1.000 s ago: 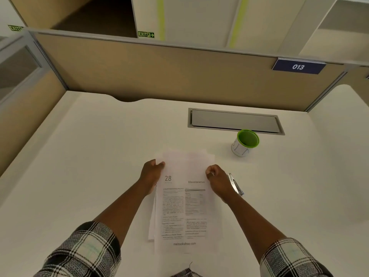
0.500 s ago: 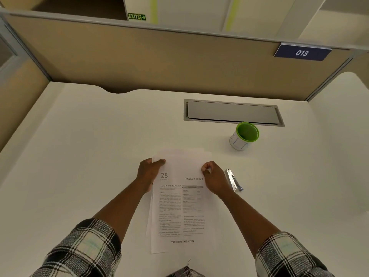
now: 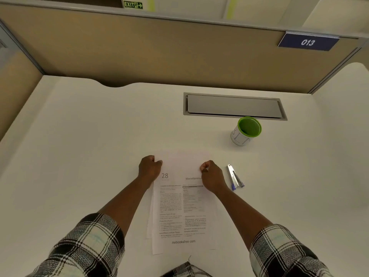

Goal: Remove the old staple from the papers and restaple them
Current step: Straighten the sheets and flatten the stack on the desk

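Observation:
A stack of printed papers (image 3: 180, 208) lies flat on the white desk (image 3: 89, 156), its sheets slightly fanned at the left edge. My left hand (image 3: 149, 168) pinches the stack's upper left corner. My right hand (image 3: 211, 173) pinches the upper right part, fingers curled onto the sheet. A small silver stapler (image 3: 234, 177) with blue tips lies on the desk just right of my right hand, untouched. No staple is visible at this distance.
A white cup with a green inside (image 3: 246, 130) stands behind and right of the papers. A grey cable hatch (image 3: 233, 105) is set into the desk farther back. Tan partition walls (image 3: 159, 52) close the desk at the back and left.
Both hands stay on the top corners of the papers; the right hand's fingers have shifted slightly along the top edge. The view has tilted a little.

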Available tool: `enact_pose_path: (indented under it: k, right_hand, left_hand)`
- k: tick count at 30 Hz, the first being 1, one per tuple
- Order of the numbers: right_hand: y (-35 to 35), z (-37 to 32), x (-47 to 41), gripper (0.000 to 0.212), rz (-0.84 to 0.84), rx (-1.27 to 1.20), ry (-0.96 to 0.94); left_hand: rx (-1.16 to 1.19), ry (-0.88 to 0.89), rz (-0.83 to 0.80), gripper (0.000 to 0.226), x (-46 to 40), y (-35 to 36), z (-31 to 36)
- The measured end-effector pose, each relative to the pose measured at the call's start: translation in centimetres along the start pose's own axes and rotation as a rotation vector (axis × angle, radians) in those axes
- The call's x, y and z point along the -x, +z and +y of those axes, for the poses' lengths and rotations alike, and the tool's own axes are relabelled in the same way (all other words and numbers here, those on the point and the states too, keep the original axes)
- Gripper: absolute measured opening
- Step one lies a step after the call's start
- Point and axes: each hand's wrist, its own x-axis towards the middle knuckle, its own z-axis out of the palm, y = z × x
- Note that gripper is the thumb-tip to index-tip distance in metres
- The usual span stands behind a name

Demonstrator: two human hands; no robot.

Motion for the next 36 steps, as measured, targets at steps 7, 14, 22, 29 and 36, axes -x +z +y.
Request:
enact_pose_path:
  k: [7,14,22,29,36]
  right_hand:
    - [-0.5,0.0,0.1,0.015,0.021,0.025,0.001]
    - [-2.0,-0.7,1.9,0.016,0.099,0.259,0.012]
    - [-3.3,-2.3,4.7,0.02,-0.146,-0.281,-0.025]
    - [-4.2,-3.0,6.6,0.02,-0.29,-0.529,-0.008]
    - [-5.1,-2.4,7.4,0.021,-0.313,-0.528,0.054]
  left_hand:
    - [-0.165,0.059,0.03,0.038,-0.2,-1.8,-0.6]
    - [-0.261,0.199,0.056,0.024,2.1,-1.7,-0.8]
    - [0.051,0.277,-0.333,0.009,7.0,1.7,2.2]
    - [0.103,0.468,-0.36,0.013,9.4,3.1,3.5]
    - [0.141,0.566,-0.343,0.01,10.9,3.3,3.5]
